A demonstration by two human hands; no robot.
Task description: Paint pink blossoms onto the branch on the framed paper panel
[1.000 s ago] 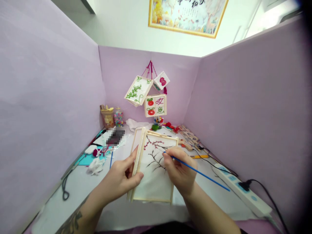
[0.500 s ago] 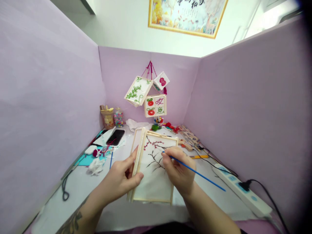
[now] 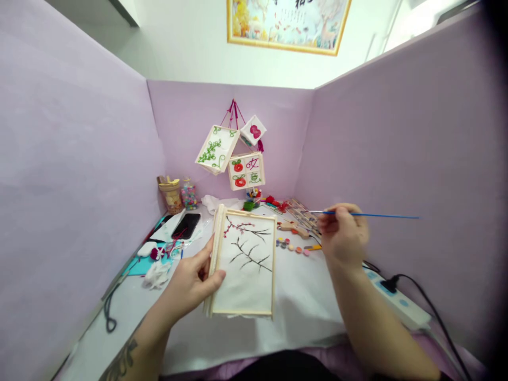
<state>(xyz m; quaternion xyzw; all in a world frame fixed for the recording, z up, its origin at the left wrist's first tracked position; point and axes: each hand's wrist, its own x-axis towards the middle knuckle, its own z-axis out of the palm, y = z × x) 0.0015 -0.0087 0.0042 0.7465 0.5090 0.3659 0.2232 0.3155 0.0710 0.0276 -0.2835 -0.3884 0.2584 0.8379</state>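
From my remote seat, I see the left hand with its grip clamped on the left side of a wood-framed branch painting; I can't tell whether its lower edge touches the counter. The right hand is well apart, to the painting's right, thumb and fingers pinched around a blue paintbrush, tip pointing left. Small paint pots show between painting and right hand. A phone lies beyond the left hand.
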